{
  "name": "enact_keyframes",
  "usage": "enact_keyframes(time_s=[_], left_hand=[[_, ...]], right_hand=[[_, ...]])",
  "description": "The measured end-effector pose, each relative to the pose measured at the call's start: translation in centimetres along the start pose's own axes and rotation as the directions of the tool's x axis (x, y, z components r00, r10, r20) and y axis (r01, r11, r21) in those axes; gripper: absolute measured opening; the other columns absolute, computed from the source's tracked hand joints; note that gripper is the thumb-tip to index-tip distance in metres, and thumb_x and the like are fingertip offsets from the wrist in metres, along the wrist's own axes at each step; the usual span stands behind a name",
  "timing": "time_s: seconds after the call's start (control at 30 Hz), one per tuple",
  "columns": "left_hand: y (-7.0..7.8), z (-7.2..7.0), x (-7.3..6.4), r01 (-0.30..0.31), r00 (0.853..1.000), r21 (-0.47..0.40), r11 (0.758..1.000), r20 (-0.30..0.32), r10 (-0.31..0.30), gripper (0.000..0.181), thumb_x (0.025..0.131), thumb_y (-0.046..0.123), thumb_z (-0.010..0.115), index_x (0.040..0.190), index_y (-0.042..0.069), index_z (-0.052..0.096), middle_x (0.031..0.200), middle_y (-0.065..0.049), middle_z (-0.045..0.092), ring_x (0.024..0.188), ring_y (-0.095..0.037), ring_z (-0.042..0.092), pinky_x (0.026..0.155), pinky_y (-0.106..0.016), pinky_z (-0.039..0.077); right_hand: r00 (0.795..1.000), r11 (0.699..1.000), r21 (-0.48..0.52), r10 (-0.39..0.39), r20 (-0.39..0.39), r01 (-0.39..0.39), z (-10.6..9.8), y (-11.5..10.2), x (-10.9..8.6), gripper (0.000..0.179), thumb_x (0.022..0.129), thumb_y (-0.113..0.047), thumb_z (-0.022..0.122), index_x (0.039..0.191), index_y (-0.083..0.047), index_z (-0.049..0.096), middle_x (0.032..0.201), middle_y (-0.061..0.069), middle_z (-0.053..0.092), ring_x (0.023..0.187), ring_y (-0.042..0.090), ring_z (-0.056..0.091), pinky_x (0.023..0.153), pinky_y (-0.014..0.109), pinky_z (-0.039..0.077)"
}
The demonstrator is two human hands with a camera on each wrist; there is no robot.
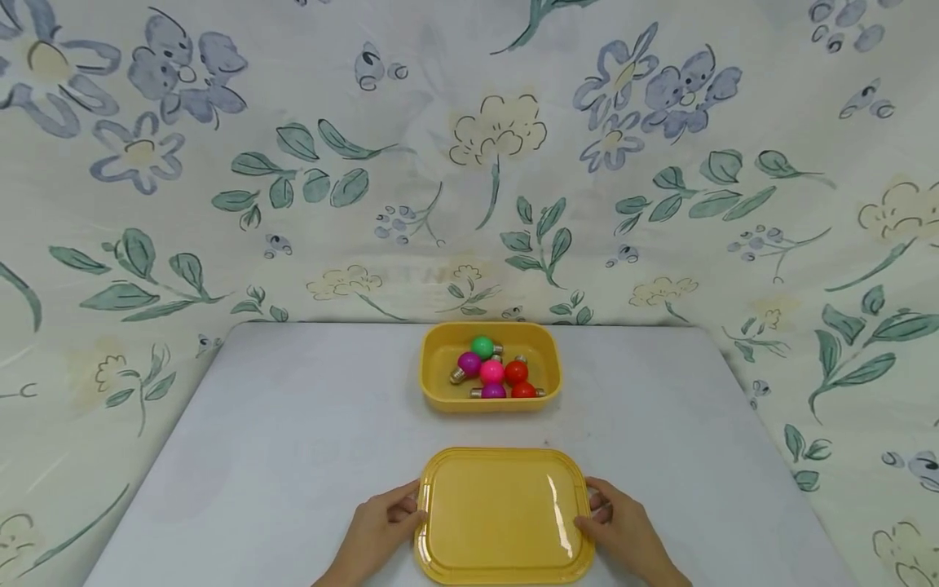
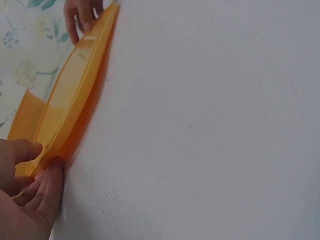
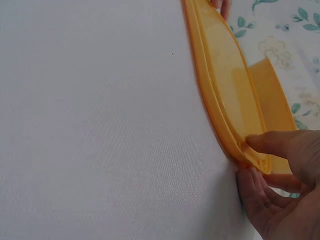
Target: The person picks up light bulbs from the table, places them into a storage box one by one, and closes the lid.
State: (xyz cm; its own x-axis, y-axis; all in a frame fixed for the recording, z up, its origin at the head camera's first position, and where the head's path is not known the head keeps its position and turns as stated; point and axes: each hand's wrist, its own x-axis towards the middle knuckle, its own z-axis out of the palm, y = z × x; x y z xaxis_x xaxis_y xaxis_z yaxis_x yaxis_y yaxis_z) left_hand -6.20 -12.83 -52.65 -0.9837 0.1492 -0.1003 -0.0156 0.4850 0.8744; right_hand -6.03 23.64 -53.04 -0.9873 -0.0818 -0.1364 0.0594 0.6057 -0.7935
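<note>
A yellow plastic lid (image 1: 504,514) with rounded corners lies face up near the front of the table, its shiny top facing me. My left hand (image 1: 380,522) pinches its left edge, thumb on top and fingers beneath. At the opposite edge my right hand (image 1: 622,526) grips it the same way. Both wrist views show the lid's rim (image 2: 75,110) close to the white tabletop. Behind the lid stands a yellow tub (image 1: 433,383) holding several small coloured bulbs: a green bulb (image 1: 482,347), a pink bulb (image 1: 491,372), purple ones and a red bulb (image 1: 517,372).
The white table (image 1: 308,424) extends to both sides of the lid and tub. A floral cloth (image 1: 411,163) hangs behind the table's far edge and continues at its left and right sides.
</note>
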Motion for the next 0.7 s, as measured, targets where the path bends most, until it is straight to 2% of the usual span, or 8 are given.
enact_keyframes(time_s=[0.13, 0.37, 0.53, 0.7], left_hand=[[0.3, 0.0, 0.1, 0.025, 1.000, 0.000, 1.000, -0.011, -0.025, 0.054, 0.085, 0.015, 0.079, 0.128, -0.012, 0.060, 0.084, 0.002, 0.065, 0.069, -0.008, 0.064, 0.060, -0.021, 0.054], [0.7, 0.1, 0.5, 0.038, 0.997, 0.015, 0.999, -0.066, -0.037, 0.044, 0.084, 0.015, 0.080, 0.117, -0.011, 0.067, 0.076, 0.004, 0.062, 0.064, -0.007, 0.059, 0.058, -0.021, 0.052], [1.2, -0.2, 1.0, 0.035, 0.996, 0.074, 0.997, -0.079, -0.029, 0.037, 0.084, 0.016, 0.080, 0.112, -0.007, 0.071, 0.069, 0.007, 0.059, 0.056, -0.005, 0.050, 0.052, -0.020, 0.047], [1.8, -0.7, 1.4, 0.061, 0.996, 0.167, 0.984, -0.077, -0.049, 0.037, 0.087, 0.021, 0.078, 0.113, -0.004, 0.072, 0.063, 0.008, 0.054, 0.051, -0.006, 0.043, 0.046, -0.019, 0.037]], right_hand=[[0.999, 0.999, 0.020, 0.039, 0.008, -0.039, 0.1, -0.2, 0.2, 0.058, 0.079, -0.011, 0.084, 0.127, 0.008, 0.058, 0.088, 0.001, 0.061, 0.072, 0.013, 0.060, 0.062, 0.022, 0.053], [0.994, 0.994, 0.047, 0.102, 0.029, -0.104, 0.3, -0.9, 0.6, 0.057, 0.080, -0.015, 0.084, 0.126, 0.006, 0.057, 0.082, 0.000, 0.060, 0.069, 0.015, 0.057, 0.059, 0.023, 0.050], [0.995, 0.995, 0.021, 0.102, 0.015, -0.103, 0.3, -1.5, 1.1, 0.057, 0.081, -0.016, 0.083, 0.127, 0.005, 0.058, 0.078, -0.001, 0.058, 0.065, 0.014, 0.052, 0.054, 0.023, 0.045], [0.997, 0.997, -0.020, 0.079, -0.010, -0.080, 0.3, -2.1, 1.5, 0.055, 0.080, -0.016, 0.084, 0.126, 0.004, 0.060, 0.077, -0.001, 0.057, 0.063, 0.014, 0.053, 0.053, 0.023, 0.046]])
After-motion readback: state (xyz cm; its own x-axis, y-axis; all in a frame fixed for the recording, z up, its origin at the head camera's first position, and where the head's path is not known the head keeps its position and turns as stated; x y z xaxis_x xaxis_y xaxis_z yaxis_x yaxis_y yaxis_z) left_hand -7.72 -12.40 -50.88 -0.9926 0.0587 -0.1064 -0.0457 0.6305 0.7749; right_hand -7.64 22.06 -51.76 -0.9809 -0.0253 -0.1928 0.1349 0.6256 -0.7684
